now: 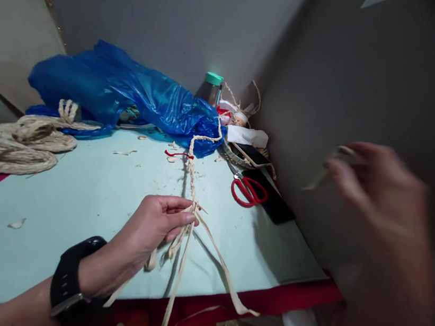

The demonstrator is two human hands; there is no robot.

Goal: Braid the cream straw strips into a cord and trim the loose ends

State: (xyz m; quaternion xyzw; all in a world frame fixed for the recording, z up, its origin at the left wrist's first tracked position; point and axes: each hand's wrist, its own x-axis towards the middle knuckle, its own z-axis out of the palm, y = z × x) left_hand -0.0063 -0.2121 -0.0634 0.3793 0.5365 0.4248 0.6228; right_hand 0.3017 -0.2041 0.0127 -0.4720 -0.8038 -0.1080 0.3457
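My left hand [169,218] pinches the lower end of a thin braid [192,182] of pale dried plant fibre. Below the fingers, loose flat fibre strips [218,254] fan out and hang over the table edge. The braid runs up to the blue plastic bag, with a red tie [179,154] around it near the top. Off to the right, away from the table, my right hand [382,195] is raised and blurred. Its thumb and fingers are closed on a short fibre strip [316,180].
Red-handled scissors [248,191] and a dark phone [274,201] lie on the right of the pale tabletop [86,201]. Behind are a large blue bag [127,89], a jar with a green lid [213,79] and, at left, bundles of braided fibre [18,146]. A grey wall [352,86] borders the right.
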